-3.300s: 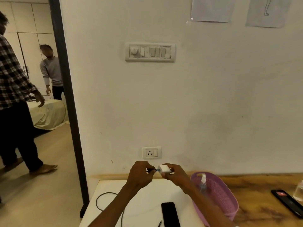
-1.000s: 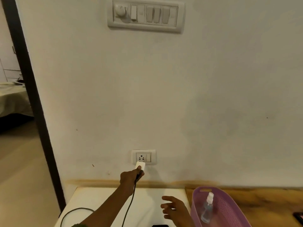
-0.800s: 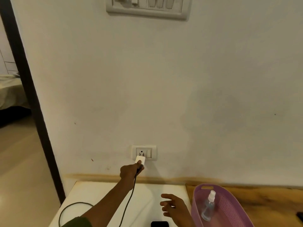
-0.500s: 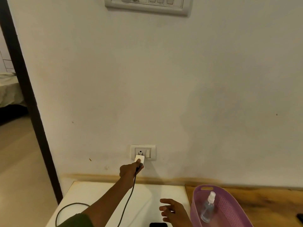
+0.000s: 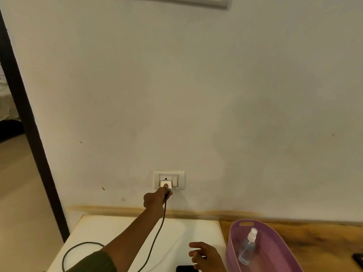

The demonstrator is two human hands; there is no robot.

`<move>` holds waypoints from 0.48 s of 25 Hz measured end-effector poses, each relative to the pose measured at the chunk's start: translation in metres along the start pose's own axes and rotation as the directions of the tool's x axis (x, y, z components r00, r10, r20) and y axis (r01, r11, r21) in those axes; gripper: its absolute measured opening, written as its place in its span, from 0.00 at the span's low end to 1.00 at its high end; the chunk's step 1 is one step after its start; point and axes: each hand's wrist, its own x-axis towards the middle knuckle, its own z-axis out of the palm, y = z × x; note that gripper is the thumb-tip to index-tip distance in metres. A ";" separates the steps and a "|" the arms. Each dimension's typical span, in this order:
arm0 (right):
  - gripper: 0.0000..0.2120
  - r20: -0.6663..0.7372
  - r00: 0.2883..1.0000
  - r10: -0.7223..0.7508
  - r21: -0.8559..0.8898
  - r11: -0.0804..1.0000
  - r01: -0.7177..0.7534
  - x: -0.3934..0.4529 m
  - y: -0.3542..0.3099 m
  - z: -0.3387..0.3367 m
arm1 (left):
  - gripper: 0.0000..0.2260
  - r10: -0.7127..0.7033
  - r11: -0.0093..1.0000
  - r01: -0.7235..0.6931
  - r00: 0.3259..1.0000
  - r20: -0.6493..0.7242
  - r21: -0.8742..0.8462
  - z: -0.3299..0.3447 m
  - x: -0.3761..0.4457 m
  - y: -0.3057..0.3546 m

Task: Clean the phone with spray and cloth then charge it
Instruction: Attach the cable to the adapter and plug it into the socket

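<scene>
My left hand reaches up to the wall and grips the white charger adapter, which sits pressed against the wall socket. A dark cable hangs from the adapter down across the white tabletop. My right hand hovers low over the table with fingers spread, holding nothing. Just below it, the top edge of the black phone shows at the frame's bottom. A clear spray bottle lies inside the purple basket. No cloth is in view.
The cable loops at the table's left edge. A wooden surface extends right of the basket, with a dark object at its right edge. A black door frame stands to the left. A switch plate edge shows at top.
My left hand has pushed the adapter up from below the socket onto it. The view dipped slightly and my right hand lowered toward the table.
</scene>
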 end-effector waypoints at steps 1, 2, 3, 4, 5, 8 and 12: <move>0.10 -0.002 1.000 0.013 -0.050 0.999 -0.013 0.002 0.004 0.000 | 0.16 0.008 1.000 -0.007 1.000 -0.024 0.013 0.001 0.002 0.000; 0.11 -0.041 0.999 -0.002 -0.115 0.993 -0.003 0.005 0.010 0.000 | 0.17 0.013 1.000 -0.012 0.999 -0.042 0.026 0.002 0.004 0.000; 0.11 -0.113 0.993 -0.040 -0.158 0.987 0.022 0.006 0.015 0.002 | 0.17 0.017 0.999 -0.015 0.998 -0.060 0.040 0.003 0.006 -0.001; 0.10 -0.180 0.980 -0.088 -0.226 0.973 0.046 0.007 0.019 0.004 | 0.17 0.028 0.998 -0.023 0.996 -0.080 0.060 0.004 0.006 -0.001; 0.10 -0.215 0.969 -0.119 -0.288 0.956 0.054 0.005 0.023 0.008 | 0.17 0.043 0.996 -0.036 0.994 -0.098 0.076 0.005 0.007 -0.001; 0.12 -0.217 0.971 -0.101 -0.352 0.936 0.019 -0.002 0.027 0.016 | 0.16 0.058 0.994 -0.046 0.992 -0.115 0.099 0.004 0.010 -0.003; 0.12 -0.202 0.974 -0.105 -0.418 0.908 0.011 -0.006 0.027 0.022 | 0.17 0.077 0.989 -0.062 0.991 -0.111 0.132 -0.002 0.007 -0.004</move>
